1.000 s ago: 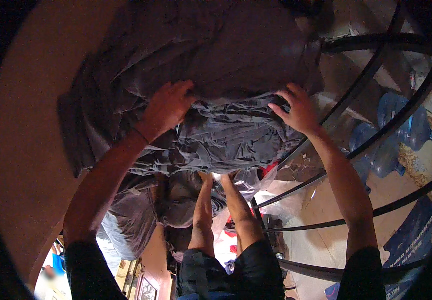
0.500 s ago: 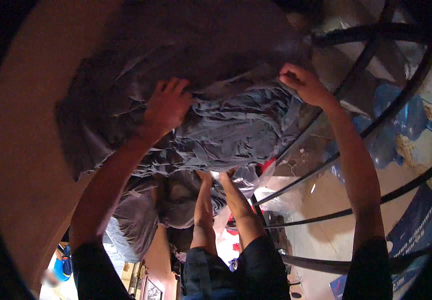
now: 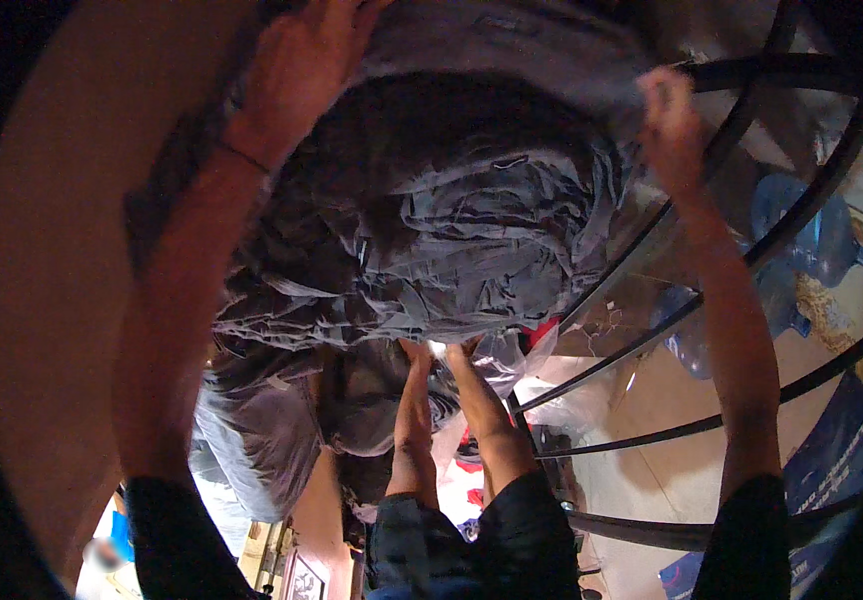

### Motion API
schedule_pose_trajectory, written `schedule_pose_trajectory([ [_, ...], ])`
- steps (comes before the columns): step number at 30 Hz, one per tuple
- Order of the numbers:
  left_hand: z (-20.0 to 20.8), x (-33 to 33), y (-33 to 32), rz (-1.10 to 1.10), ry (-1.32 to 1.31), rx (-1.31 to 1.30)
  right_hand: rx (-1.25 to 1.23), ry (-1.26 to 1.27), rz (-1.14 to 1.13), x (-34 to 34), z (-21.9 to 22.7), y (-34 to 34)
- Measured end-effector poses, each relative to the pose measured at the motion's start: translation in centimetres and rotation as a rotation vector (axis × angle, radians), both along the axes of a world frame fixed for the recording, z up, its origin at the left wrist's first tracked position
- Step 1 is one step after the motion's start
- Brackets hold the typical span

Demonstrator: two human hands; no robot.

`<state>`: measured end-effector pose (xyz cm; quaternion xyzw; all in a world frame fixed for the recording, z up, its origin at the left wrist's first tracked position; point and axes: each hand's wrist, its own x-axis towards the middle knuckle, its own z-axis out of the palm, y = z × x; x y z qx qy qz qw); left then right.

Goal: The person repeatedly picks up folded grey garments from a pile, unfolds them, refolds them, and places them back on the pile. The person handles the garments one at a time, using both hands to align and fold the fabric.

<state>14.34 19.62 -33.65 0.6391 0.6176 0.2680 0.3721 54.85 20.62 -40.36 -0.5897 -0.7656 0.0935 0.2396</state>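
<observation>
A dark grey cloth (image 3: 512, 45) stretches between my two hands at the far side, folded back from a heap of crumpled dark grey garments (image 3: 482, 235). My left hand (image 3: 307, 60) is at the upper edge of the view, closed on the left part of the cloth; its fingertips are partly cut off. My right hand (image 3: 672, 125) is blurred by motion, with its fingers curled at the cloth's right edge. A small pale tag-like mark shows on the heap.
Curved black metal bars (image 3: 642, 370) run along the right. Beyond them, blue water jugs (image 3: 802, 225) lie on the floor. A brown surface (image 3: 52, 250) rises at the left. Below the heap are my bare legs (image 3: 492, 425), more grey cloth (image 3: 262, 430) and clear plastic (image 3: 502, 360).
Both hands have moved up and away from me, the left much farther, the right also rightward. The dark grey cloth has shifted with them, uncovering more of the crumpled garments.
</observation>
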Motion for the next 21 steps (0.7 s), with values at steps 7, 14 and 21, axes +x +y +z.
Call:
schedule_pose_trajectory([
  [7,-8.2,-3.1,-3.4,-0.749,0.551,0.439,-0.130,-0.204,0.265,1.5,-5.9,-1.7],
  [14,-9.7,-4.5,-0.1,-0.262,0.650,0.391,-0.003,-0.179,0.286,-2.4,-12.0,-3.1],
  [21,-2.1,0.7,1.2,0.289,0.379,0.433,0.657,-0.233,-0.035,-2.1,-4.8,6.8],
])
